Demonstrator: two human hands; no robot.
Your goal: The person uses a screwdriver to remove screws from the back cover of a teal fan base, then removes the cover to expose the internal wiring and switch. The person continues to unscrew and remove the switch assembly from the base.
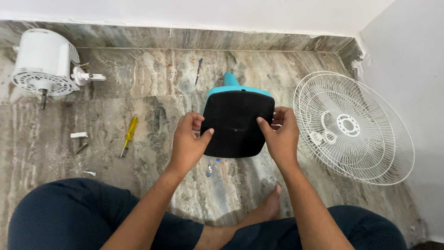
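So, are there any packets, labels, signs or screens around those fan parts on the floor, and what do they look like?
No packets, signs or screens show, and no label can be made out.
Blue-and-white scraps: small bits on the marble floor just below the fan base; too small to tell if they are wrapping.
Fan base: black underside, teal edge, held by the left hand and right hand; plain surface.

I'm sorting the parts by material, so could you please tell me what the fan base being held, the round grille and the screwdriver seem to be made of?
Fan base, held by left hand and right hand: likely moulded plastic, matte black underside, teal rim. Grille: thin white-coated wire, probably metal. Screwdriver: translucent yellow handle, probably plastic; grey metal-looking shaft.
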